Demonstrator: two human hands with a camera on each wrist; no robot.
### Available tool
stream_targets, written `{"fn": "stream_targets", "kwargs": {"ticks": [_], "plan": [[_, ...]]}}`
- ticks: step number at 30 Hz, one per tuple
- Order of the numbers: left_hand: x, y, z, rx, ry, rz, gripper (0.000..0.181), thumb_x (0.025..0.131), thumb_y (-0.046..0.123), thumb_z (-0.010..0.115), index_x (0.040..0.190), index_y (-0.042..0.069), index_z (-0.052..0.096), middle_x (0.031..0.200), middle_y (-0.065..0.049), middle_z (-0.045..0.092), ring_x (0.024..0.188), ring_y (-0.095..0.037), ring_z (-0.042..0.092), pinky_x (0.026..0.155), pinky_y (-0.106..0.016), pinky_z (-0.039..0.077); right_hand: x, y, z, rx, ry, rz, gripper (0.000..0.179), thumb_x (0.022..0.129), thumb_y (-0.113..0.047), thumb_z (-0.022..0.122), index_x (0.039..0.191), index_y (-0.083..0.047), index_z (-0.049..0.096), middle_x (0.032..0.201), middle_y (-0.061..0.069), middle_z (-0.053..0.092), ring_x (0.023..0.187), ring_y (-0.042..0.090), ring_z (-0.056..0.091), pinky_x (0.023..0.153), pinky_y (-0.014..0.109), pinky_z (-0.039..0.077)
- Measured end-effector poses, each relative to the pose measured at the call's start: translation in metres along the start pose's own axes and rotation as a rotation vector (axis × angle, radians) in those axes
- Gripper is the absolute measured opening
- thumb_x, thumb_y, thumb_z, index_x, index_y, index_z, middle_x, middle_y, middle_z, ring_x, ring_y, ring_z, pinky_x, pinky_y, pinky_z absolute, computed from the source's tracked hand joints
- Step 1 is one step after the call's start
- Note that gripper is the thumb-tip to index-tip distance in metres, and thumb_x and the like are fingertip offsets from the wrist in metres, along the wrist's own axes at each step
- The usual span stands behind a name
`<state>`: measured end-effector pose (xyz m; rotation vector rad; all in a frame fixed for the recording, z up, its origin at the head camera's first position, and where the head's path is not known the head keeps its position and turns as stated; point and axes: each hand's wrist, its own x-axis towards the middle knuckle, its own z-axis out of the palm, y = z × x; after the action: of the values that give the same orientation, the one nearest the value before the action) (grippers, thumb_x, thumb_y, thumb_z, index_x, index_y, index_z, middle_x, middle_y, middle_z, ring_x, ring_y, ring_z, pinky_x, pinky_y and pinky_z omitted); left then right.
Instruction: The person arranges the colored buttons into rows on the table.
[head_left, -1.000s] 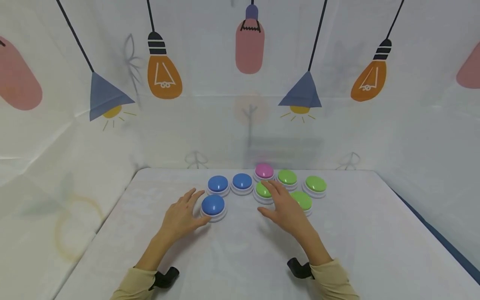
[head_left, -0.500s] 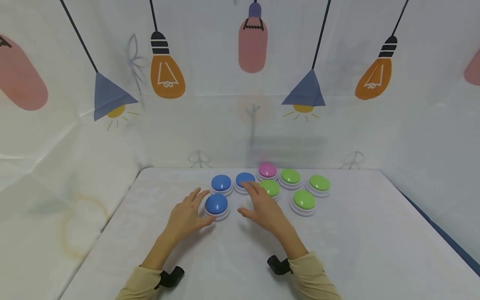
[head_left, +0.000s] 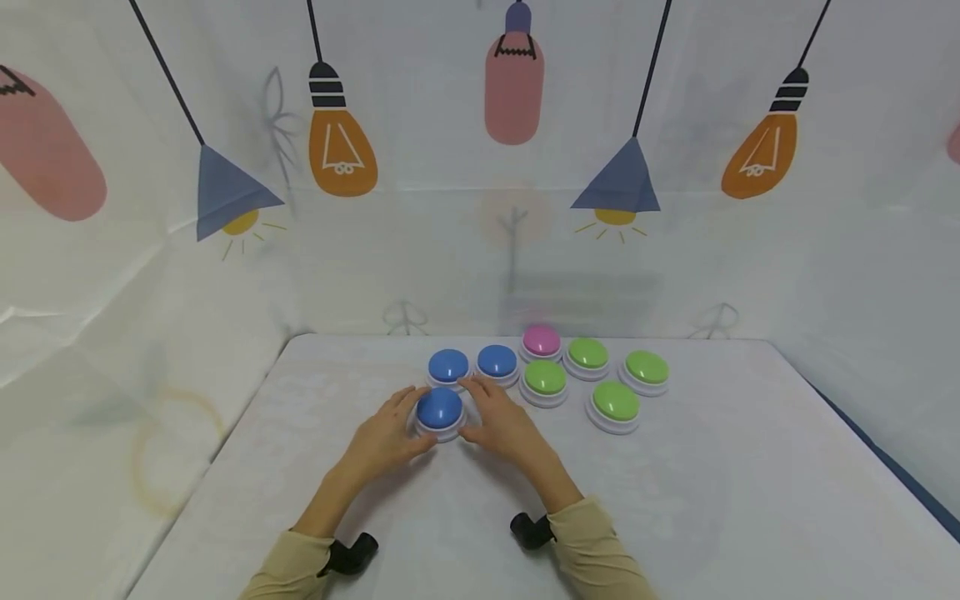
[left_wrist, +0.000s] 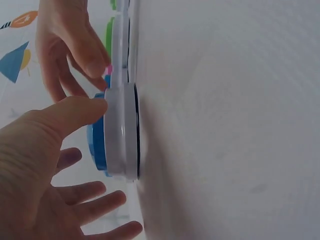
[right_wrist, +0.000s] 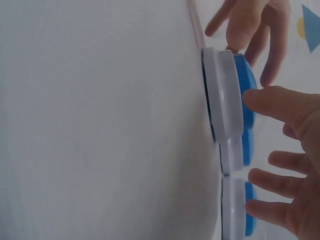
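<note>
The person's left grip (head_left: 384, 435) and right grip (head_left: 502, 427) flank one blue push button (head_left: 440, 407) on the white worktop (head_left: 720, 483), one on each side. Both look released from here: the fingers are spread and loosely bent, and each thumb is right by the button's edge, though I can't tell whether either touches it. It sits flat between the two grips, dome up on its pale base. Just past the fingertips, in the gap, is a second blue button (head_left: 448, 365), with a third blue button (head_left: 497, 360) just beyond the right grip's fingers. Off to the right of that grip are four green buttons (head_left: 546, 377), the nearest with a pink button (head_left: 542, 339) behind it. A black device (head_left: 531, 531) juts inward at the right grip's tan cuff (head_left: 592, 537), and another (head_left: 354, 554) at the left one's. Well beyond both grips hangs a pale sheet (head_left: 435, 258) printed with lamps.
</note>
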<state>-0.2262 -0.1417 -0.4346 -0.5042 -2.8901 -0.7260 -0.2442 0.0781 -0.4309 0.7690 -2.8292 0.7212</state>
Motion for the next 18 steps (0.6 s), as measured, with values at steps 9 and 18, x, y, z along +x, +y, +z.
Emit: {"fn": "stream_targets", "kwargs": {"ticks": [9, 18], "plan": [[0.007, 0.006, 0.005, -0.025, -0.013, 0.045, 0.067, 0.081, 0.028, 0.080, 0.140, 0.009, 0.053, 0.140, -0.022, 0.053, 0.124, -0.039, 0.055, 0.094, -0.055, 0.050, 0.006, -0.006, 0.009, 0.037, -0.057, 0.008, 0.071, 0.086, -0.023, 0.076, 0.148, -0.011, 0.043, 0.148, 0.017, 0.046, 0.132, 0.033, 0.049, 0.103, 0.048, 0.046], [0.006, 0.005, 0.005, -0.019, 0.016, 0.087, 0.060, 0.080, 0.023, 0.079, 0.135, 0.010, 0.057, 0.133, -0.015, 0.058, 0.120, -0.033, 0.059, 0.092, -0.052, 0.052, 0.006, -0.006, 0.012, 0.038, -0.102, -0.005, 0.059, 0.088, -0.018, 0.073, 0.142, -0.012, 0.051, 0.137, 0.011, 0.060, 0.124, 0.027, 0.058, 0.102, 0.044, 0.047]]}}
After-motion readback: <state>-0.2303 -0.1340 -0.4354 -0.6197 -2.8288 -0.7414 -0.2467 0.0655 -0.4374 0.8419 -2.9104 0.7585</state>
